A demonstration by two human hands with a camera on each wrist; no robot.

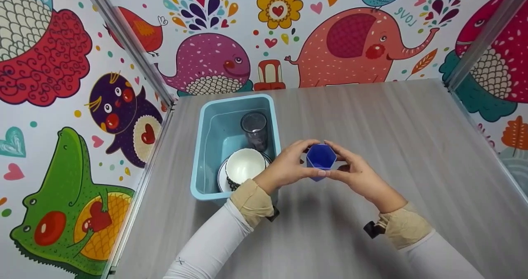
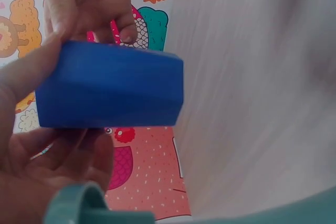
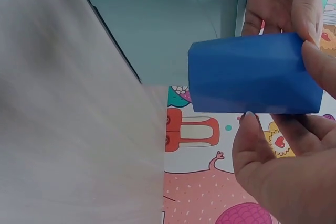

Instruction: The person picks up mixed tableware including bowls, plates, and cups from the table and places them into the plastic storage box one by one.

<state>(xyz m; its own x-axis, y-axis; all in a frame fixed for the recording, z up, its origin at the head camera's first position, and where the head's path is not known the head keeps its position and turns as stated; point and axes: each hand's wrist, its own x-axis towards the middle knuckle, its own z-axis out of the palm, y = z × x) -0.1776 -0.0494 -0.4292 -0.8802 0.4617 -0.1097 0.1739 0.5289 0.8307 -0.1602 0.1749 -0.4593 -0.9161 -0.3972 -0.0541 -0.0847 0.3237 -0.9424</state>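
Note:
A blue six-sided cup (image 1: 321, 157) is held upright above the table, its open top facing the head camera. My left hand (image 1: 290, 166) grips it from the left, thumb on the near side and fingers around the far side. From the right, my right hand (image 1: 359, 172) holds the same cup between thumb and fingers. Both thumb tips meet at its near edge. The wrist views show its smooth sides: the cup (image 2: 110, 85) lies across the left wrist view, and the cup (image 3: 254, 74) also shows between the hands in the right wrist view.
Left of the hands stands a light blue plastic basin (image 1: 197, 155). It holds a dark see-through glass (image 1: 254, 126), a white bowl (image 1: 246, 166) and a plate (image 1: 222, 178) under the bowl. Walls with cartoon prints (image 1: 284, 56) enclose the grey wooden table (image 1: 371, 118).

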